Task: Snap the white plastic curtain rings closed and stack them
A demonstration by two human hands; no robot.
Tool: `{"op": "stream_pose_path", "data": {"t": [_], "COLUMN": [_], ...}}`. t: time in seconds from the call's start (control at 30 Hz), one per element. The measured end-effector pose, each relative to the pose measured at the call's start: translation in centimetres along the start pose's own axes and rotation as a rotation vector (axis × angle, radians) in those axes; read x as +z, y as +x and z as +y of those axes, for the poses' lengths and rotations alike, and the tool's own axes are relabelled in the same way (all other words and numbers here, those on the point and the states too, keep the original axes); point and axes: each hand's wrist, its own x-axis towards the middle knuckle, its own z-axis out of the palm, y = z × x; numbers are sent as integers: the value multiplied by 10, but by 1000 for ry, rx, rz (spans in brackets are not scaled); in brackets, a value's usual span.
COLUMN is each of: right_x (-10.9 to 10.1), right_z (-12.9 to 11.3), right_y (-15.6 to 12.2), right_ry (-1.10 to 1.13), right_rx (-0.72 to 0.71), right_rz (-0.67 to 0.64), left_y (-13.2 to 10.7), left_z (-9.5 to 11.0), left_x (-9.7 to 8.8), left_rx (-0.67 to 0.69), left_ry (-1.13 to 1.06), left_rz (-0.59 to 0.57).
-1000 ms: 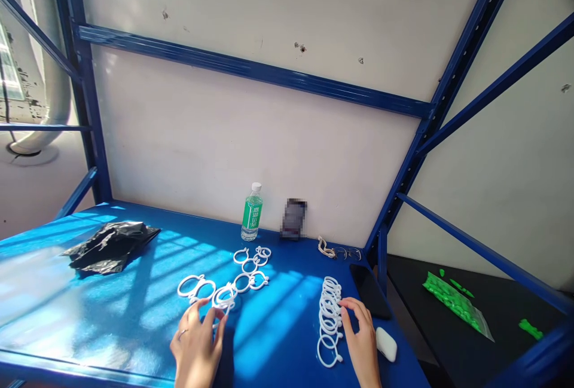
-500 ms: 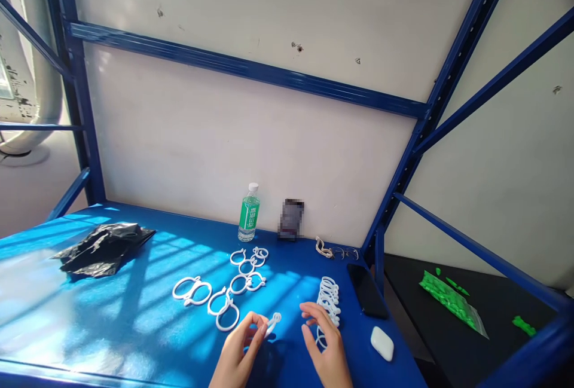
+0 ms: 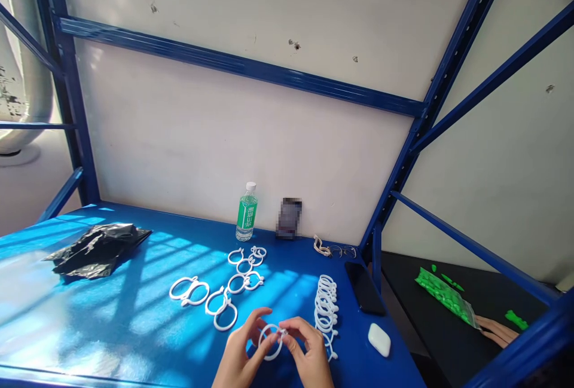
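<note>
In front of me I hold a white plastic ring (image 3: 271, 358) with a small knobbed end, like a curtain ring, low over the blue table. My left hand (image 3: 240, 352) is closed on its left side. With thumb and fingertips my right hand (image 3: 309, 352) pinches the knobbed end at its upper right. Just beyond my right hand lies an overlapping column of white rings (image 3: 326, 299). Other white rings lie linked or touching in small groups, one group (image 3: 196, 303) further left and another (image 3: 244, 290) behind my hands.
A green-labelled bottle (image 3: 247, 213) and a blurred dark upright object (image 3: 289, 219) stand along the wall. To the right are glasses (image 3: 343, 251), a phone (image 3: 364, 288) and a white case (image 3: 379, 340). A black bag (image 3: 96, 250) lies left. Another person's hand (image 3: 495, 329) touches a green-filled bag (image 3: 443, 293).
My right hand has moved left from beside the ring column and now grips the ring with my left. The ring has turned face-on. Another person's hand has appeared at the right.
</note>
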Motion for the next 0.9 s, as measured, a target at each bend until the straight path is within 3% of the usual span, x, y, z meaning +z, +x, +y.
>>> {"op": "stream_pose_path", "data": {"t": [0.13,0.33,0.6,0.7,0.9], "right_x": [0,2,3,4,4], "right_z": [0,-2,-17,-20,-24], "right_y": [-3,-9,-9,-9,-11], "right_ry": [118,185,181,194,230], "right_rx": [106,152,41,50,34], "right_rz": [42,113,117,140,133], "left_y": [-3,-6,-4,-3,-4], "left_z": [-4,-1,7,5,6], "left_x": [-2,3,-7,-9,-8], "left_rx": [109,148,172,201,245], "left_ry": [88,12,36,55,28], "left_rz": [-146,-37,-65,-117,-113]}}
